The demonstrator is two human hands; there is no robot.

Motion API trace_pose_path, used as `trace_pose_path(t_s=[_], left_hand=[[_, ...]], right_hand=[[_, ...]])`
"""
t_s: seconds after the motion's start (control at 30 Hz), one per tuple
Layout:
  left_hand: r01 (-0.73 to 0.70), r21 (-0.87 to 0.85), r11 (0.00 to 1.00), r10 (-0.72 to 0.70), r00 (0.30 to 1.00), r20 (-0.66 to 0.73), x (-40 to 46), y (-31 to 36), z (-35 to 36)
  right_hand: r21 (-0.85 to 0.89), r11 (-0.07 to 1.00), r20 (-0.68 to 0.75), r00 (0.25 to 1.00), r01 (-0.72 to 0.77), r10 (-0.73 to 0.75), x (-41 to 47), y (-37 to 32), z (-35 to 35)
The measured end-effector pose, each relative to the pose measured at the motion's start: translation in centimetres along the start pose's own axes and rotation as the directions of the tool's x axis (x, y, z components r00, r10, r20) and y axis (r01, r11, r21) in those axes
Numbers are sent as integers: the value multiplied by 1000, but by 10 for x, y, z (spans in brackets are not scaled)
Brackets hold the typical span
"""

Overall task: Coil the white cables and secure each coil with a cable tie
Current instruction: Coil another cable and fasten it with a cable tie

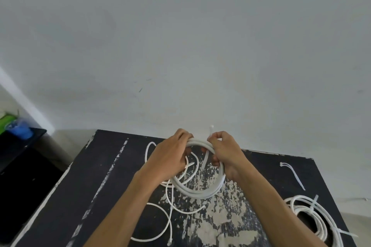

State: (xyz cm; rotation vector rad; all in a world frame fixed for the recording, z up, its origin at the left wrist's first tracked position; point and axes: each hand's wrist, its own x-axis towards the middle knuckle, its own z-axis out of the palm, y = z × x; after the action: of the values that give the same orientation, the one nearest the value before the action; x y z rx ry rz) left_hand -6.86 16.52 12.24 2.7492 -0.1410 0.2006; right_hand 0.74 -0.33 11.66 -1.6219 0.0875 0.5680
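Both forearms reached forward over the worn black table (112,176). The left hand (170,158) gripped the far left of the round white cable coil (200,191), held just above the tabletop. The right hand (224,152) pinched a thin cable tie (210,131) at the coil's far right. Loose cable (160,206) trailed beneath; a tied coil (313,216) lay right.

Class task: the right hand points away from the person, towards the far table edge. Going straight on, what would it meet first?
Probably the pale grey wall behind the black table; beyond the right hand nothing else shows, though depth is unclear.
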Motion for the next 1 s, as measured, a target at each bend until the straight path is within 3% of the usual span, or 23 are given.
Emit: trace_pose_path(t_s=[0.17, 0.3, 0.37, 0.53, 0.73, 1.0], left_hand=[[-26, -92, 995, 27, 1000, 13, -8, 5, -1], [-9, -271, 962, -43, 982, -185, -5, 11, 5], [28, -417, 909, -135, 964, -230, -1, 15, 9], [83, -674, 734, -279, 942, -187, 6, 26, 7], [156, -704, 693, -288, 955, -71, 21, 37, -5], [179, -718, 672, -260, 966, -3, 27, 32, -8]], right_hand=[[22, 1000, -33, 999, -8, 9, -5, -6, 5], [-9, 1000, -20, 999, 24, -24, -11, -4, 6], [-8, 997, 10, 997, 81, -81, -16, -5, 4], [64, 962, 90, 959, 265, -270, -28, -16, -8], [99, 921, 3, 926, 376, -378, -34, -18, -13], [144, 907, 42, 913, 397, -406, -36, -14, -15]])
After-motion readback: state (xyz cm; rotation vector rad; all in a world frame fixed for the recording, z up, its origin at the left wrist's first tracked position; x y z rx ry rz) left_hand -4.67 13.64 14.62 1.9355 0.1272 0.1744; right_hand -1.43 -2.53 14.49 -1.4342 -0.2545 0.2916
